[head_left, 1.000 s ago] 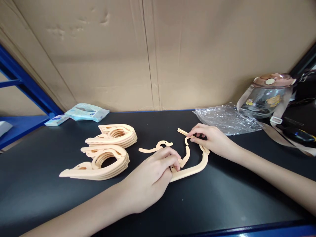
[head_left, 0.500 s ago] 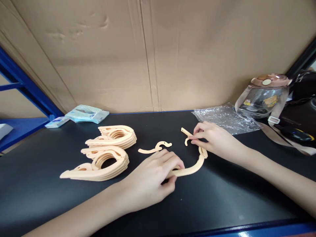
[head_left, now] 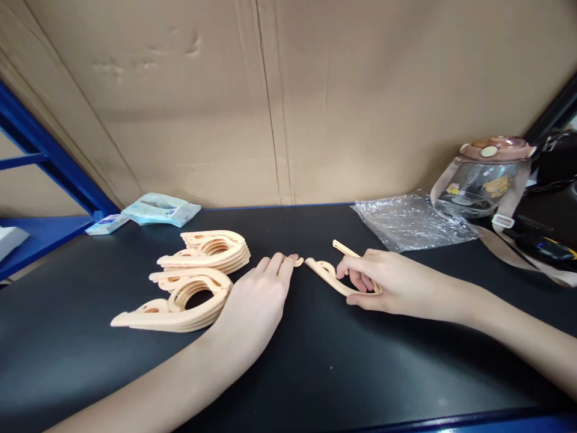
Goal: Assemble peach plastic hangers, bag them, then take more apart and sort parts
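My right hand [head_left: 387, 281] is closed round a curved peach plastic piece [head_left: 325, 273] that lies on the black tabletop [head_left: 315, 367]; a thin straight end of it sticks out behind my fingers. My left hand [head_left: 256, 304] lies flat with its fingers stretched out over a small peach hook piece, of which only the tip [head_left: 298, 261] shows. Just left of that hand are two stacks of the same curved peach pieces, a front stack [head_left: 180, 304] and a rear stack [head_left: 211, 248].
A crumpled clear plastic bag [head_left: 410, 219] lies at the back right. Beside it stand a clear bottle with a pink lid and strap [head_left: 484, 177] and dark items. Light blue packets [head_left: 160, 208] sit at the back left by a blue shelf frame. A cardboard wall stands behind.
My left hand let go of the long curved piece and moved back and flat over the small hook piece. My right hand drew the curved piece in and closed round it.
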`<state>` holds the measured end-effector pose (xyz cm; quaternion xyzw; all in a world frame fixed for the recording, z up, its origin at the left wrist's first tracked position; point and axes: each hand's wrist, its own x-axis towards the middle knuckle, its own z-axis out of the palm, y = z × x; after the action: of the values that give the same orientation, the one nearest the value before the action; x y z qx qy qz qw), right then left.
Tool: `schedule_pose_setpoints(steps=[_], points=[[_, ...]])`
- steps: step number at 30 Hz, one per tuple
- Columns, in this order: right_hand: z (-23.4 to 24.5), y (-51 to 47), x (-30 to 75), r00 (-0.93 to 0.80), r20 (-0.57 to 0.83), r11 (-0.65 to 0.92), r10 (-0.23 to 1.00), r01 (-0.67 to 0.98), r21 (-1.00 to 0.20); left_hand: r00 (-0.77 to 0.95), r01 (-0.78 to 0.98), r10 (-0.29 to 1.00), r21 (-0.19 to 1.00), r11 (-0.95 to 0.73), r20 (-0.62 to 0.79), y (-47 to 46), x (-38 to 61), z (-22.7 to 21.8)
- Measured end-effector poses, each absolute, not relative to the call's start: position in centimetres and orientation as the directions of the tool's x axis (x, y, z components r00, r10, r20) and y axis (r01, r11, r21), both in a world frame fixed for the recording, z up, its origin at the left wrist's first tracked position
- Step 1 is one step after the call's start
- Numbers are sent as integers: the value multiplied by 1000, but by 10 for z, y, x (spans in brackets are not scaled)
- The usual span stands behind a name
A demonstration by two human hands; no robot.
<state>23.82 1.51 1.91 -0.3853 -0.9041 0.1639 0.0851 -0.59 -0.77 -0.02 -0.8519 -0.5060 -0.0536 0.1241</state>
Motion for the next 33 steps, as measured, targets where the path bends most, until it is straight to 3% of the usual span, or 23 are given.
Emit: schedule_pose_setpoints(steps=[4, 8, 10, 16, 20, 25, 30, 33], points=[[14, 16, 233, -648, 144, 645, 747, 657, -391, 485, 874, 846, -150, -462, 221, -11, -3, 6], [18, 13, 229, -679, 223, 650, 700, 476, -592, 571, 804, 768, -10, -594, 290, -17, 2, 12], [20, 14, 232, -683, 277, 673, 675, 417, -611, 609, 749, 726, 71, -659, 321, -19, 3, 14], [19, 28, 245, -707, 286, 762, 647, 585, -278, 679, 663, 690, 194, -723, 252, -17, 1, 11], [15, 29, 245, -734, 210, 758, 646, 586, -286, 660, 691, 722, 210, -692, 207, -14, 0, 7], [13, 22, 238, -734, 171, 752, 657, 621, -222, 646, 728, 742, 147, -669, 179, -14, 1, 9], [5, 19, 228, -688, 155, 704, 709, 679, -208, 633, 750, 760, 127, -650, 147, -19, 3, 13], [0, 21, 225, -664, 208, 696, 718, 693, -190, 605, 782, 774, 41, -622, 188, -20, 2, 11]])
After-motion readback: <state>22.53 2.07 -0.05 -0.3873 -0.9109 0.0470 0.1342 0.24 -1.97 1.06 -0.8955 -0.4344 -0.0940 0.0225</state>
